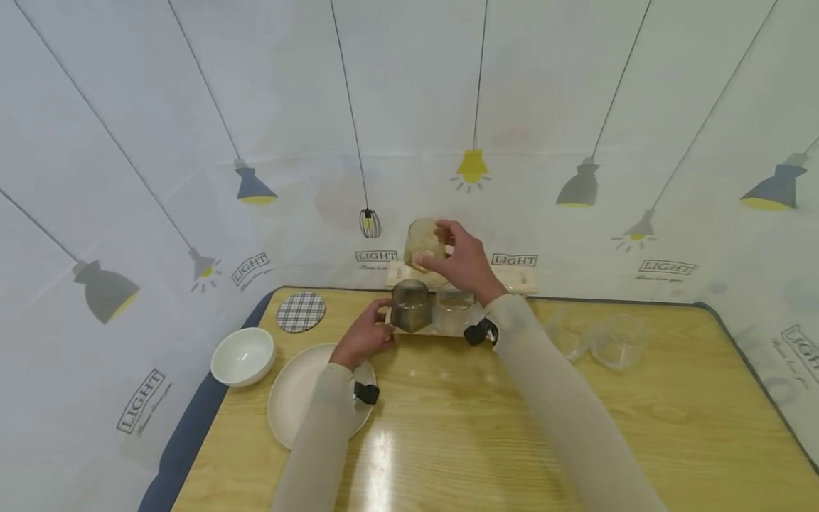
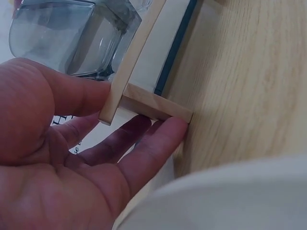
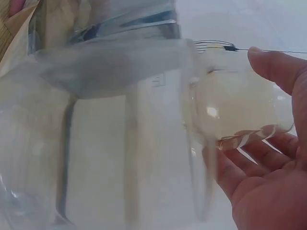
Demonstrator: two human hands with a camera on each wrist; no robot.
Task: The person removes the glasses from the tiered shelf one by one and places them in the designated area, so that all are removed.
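Observation:
My right hand [image 1: 467, 259] holds an amber-tinted glass [image 1: 419, 237] up against the printed wall, above the back of a small wooden rack [image 2: 148, 101]. In the right wrist view the thumb and fingers wrap around this amber glass [image 3: 240, 103]. My left hand [image 1: 367, 337] grips the rack's left end, thumb near the top rail and fingers beneath. On the rack stand a smoky grey glass [image 1: 411, 307] and, beside it, a clear glass [image 1: 453, 300]. The right wrist and sleeve hide the rack's right end.
Two clear glasses [image 1: 618, 343] stand on the wooden table to the right. On the left are a white bowl [image 1: 243, 357], a checked round coaster [image 1: 301, 312] and a pale plate [image 1: 291, 405], partly under the left forearm. A wall with printed lamps borders the back.

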